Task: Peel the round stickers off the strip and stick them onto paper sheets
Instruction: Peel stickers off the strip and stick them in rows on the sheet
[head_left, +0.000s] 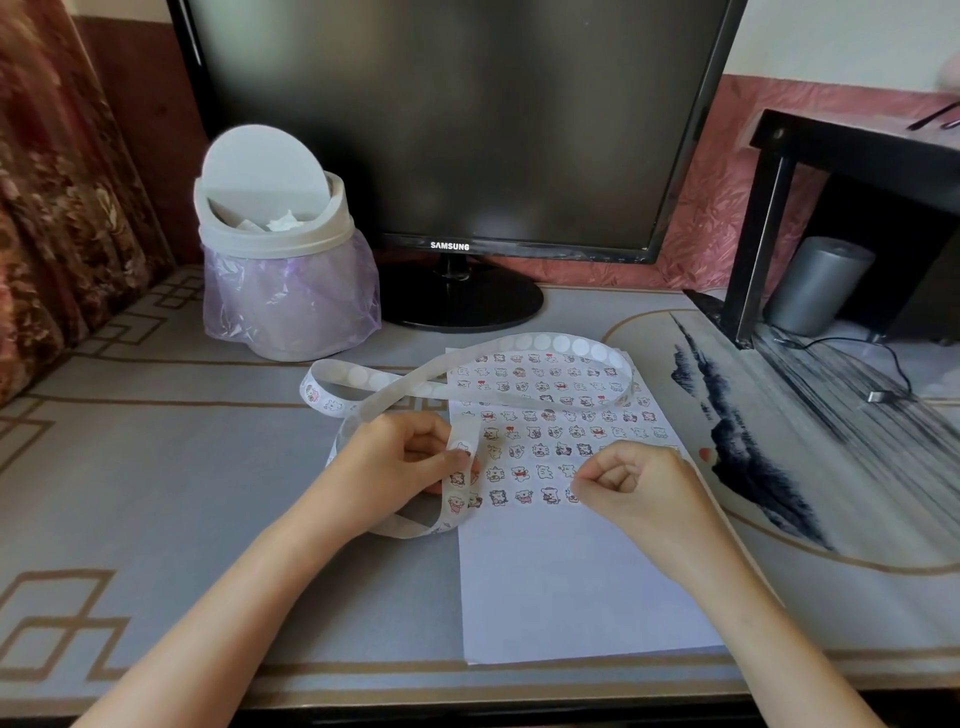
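Note:
A long white sticker strip (540, 345) loops across the desk, its far part lying over the top of the paper sheet (571, 587). The sheet's upper half is covered with several rows of small round cartoon stickers (545, 431). My left hand (400, 467) grips the near end of the strip at the sheet's left edge, thumb over it. My right hand (634, 486) is curled, and its thumb and forefinger press down on the sheet at the right end of the lowest sticker row. Whether a sticker sits under those fingertips is hidden.
A white swing-lid bin (280, 249) with a purple liner stands at the back left. A black monitor (457, 130) stands behind the sheet. A black shelf (852, 150), a grey cylinder (815, 286) and a cable (883, 364) are at the right.

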